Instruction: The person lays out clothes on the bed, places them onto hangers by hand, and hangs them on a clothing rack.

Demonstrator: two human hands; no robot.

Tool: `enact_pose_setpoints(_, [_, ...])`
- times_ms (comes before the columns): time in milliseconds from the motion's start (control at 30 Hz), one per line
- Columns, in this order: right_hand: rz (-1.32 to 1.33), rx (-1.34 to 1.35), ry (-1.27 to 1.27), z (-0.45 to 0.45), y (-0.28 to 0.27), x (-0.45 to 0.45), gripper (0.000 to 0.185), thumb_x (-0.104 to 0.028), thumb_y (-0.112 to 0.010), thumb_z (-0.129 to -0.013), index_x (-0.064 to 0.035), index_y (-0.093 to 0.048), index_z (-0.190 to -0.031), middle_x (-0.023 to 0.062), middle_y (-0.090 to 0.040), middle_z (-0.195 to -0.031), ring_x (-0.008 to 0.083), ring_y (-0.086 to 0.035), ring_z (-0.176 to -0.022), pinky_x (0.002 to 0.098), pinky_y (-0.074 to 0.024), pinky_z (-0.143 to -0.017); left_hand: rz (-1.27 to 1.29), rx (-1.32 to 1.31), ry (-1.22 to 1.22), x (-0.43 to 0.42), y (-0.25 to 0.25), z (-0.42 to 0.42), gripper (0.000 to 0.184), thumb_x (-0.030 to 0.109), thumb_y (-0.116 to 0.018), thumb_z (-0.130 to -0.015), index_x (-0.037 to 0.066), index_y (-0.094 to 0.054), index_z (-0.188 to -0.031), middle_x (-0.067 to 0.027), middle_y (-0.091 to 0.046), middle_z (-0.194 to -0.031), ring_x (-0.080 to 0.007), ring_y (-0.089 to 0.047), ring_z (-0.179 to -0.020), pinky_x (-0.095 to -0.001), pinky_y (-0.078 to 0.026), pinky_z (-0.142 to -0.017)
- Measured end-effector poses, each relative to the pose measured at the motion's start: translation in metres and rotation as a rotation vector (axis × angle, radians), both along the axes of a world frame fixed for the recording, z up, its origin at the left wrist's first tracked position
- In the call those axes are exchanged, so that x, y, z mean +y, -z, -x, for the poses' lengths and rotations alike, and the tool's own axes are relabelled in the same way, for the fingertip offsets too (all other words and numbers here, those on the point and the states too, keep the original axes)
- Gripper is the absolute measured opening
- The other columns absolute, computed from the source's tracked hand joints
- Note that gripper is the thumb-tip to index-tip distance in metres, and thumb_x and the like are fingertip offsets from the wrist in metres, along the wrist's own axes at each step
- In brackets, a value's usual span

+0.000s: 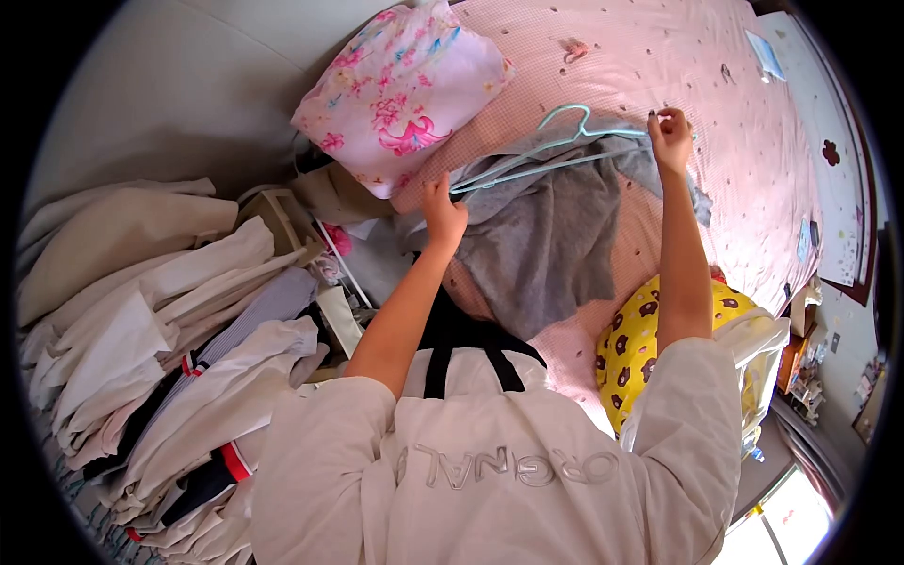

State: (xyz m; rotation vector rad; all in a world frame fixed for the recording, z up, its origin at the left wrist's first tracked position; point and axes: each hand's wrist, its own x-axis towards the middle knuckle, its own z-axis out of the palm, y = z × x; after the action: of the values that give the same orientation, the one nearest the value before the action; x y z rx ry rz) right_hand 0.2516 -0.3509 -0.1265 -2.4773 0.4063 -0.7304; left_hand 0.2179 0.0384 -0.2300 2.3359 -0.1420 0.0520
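Observation:
A mint-green clothes hanger is stretched between my hands, its hook pointing away from me. My left hand is closed at the hanger's left end, with the grey fabric against it. At the other end, my right hand is closed in a pinch on the hanger; whether it also grips cloth I cannot tell. A soft grey garment drapes below and around the hanger, spread over the pink bedding. Its far right part extends past my right wrist. Its neckline and sleeves cannot be made out.
A pink floral pillow lies beyond my left hand. Many clothes hang in a row on the left, next to a white rod. A yellow patterned bundle and a whitish plastic bag are near my right forearm.

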Motion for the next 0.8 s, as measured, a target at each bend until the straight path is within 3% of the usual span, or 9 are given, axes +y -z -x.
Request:
enact_pose_setpoints(67, [0.073, -0.048, -0.053, -0.011, -0.012, 0.005, 0.021, -0.022, -0.063, -0.068, -0.0069, -0.057, -0.081, 0.0033, -0.054, -0.051, 0.0219, -0.047, -0.072, 0.0344, -0.0388, -0.069, 0.000, -0.025, 0.015, 0.001, 0.000, 0.003, 0.051, -0.002, -0.053, -0.064, -0.004, -0.047, -0.114, -0.0166, -0.046, -0.096, -0.0328, -0.045, -0.091, -0.0395, -0.037, -0.081])
enact_pose_setpoints(200, [0.163, -0.186, -0.190, -0.031, -0.035, 0.016, 0.017, -0.020, -0.063, -0.069, -0.0074, -0.055, -0.077, 0.0003, -0.051, -0.047, 0.0168, -0.046, -0.055, 0.0306, -0.0355, -0.072, -0.042, -0.049, 0.076, 0.002, 0.000, 0.006, 0.051, -0.003, -0.054, -0.063, -0.003, -0.048, -0.114, -0.0158, -0.046, -0.095, -0.0317, -0.044, -0.092, -0.0385, -0.037, -0.081])
enact_pose_setpoints(233, [0.176, -0.245, -0.243, -0.036, -0.042, 0.021, 0.016, -0.019, -0.064, -0.069, -0.0081, -0.055, -0.076, -0.0015, -0.050, -0.045, 0.0155, -0.043, -0.045, 0.0288, -0.0338, -0.073, -0.056, -0.009, 0.092, 0.002, 0.002, 0.006, 0.051, -0.003, -0.054, -0.063, -0.003, -0.048, -0.114, -0.0158, -0.046, -0.095, -0.0315, -0.044, -0.092, -0.0382, -0.037, -0.081])
enact_pose_setpoints(300, [0.201, -0.256, -0.300, -0.042, -0.056, 0.032, 0.016, -0.019, -0.064, -0.068, -0.0083, -0.054, -0.075, -0.0015, -0.049, -0.045, 0.0153, -0.043, -0.044, 0.0289, -0.0341, -0.071, -0.084, 0.071, 0.123, 0.004, 0.006, 0.008, 0.052, -0.003, -0.055, -0.063, -0.002, -0.048, -0.114, -0.0156, -0.046, -0.095, -0.0312, -0.044, -0.092, -0.0375, -0.038, -0.080])
enact_pose_setpoints(400, [0.241, -0.317, -0.374, -0.048, -0.062, 0.051, 0.016, -0.017, -0.065, -0.067, -0.0087, -0.054, -0.075, -0.0016, -0.047, -0.044, 0.0147, -0.043, -0.042, 0.0297, -0.0346, -0.069, -0.098, -0.039, 0.142, 0.006, 0.012, 0.012, 0.051, -0.001, -0.055, -0.058, -0.003, -0.052, -0.108, -0.0169, -0.048, -0.087, -0.0325, -0.048, -0.082, -0.0389, -0.039, -0.072])
enact_pose_setpoints(667, [0.255, -0.404, -0.389, -0.044, -0.043, 0.094, 0.014, -0.013, -0.065, -0.066, -0.0097, -0.054, -0.074, -0.0025, -0.047, -0.046, 0.0139, -0.045, -0.043, 0.0299, -0.0351, -0.067, -0.058, -0.056, 0.157, 0.003, 0.011, 0.021, 0.052, -0.002, -0.055, -0.058, -0.002, -0.051, -0.110, -0.0159, -0.048, -0.090, -0.0328, -0.047, -0.086, -0.0381, -0.039, -0.076])
enact_pose_setpoints(800, [0.330, -0.510, -0.461, -0.047, -0.059, 0.110, 0.016, -0.010, -0.065, -0.064, -0.0100, -0.053, -0.073, -0.0052, -0.045, -0.046, 0.0107, -0.045, -0.043, 0.0290, -0.0342, -0.067, -0.012, -0.035, 0.117, 0.000, 0.003, 0.023, 0.052, -0.002, -0.054, -0.060, -0.002, -0.051, -0.111, -0.0157, -0.048, -0.091, -0.0319, -0.047, -0.088, -0.0374, -0.040, -0.077])
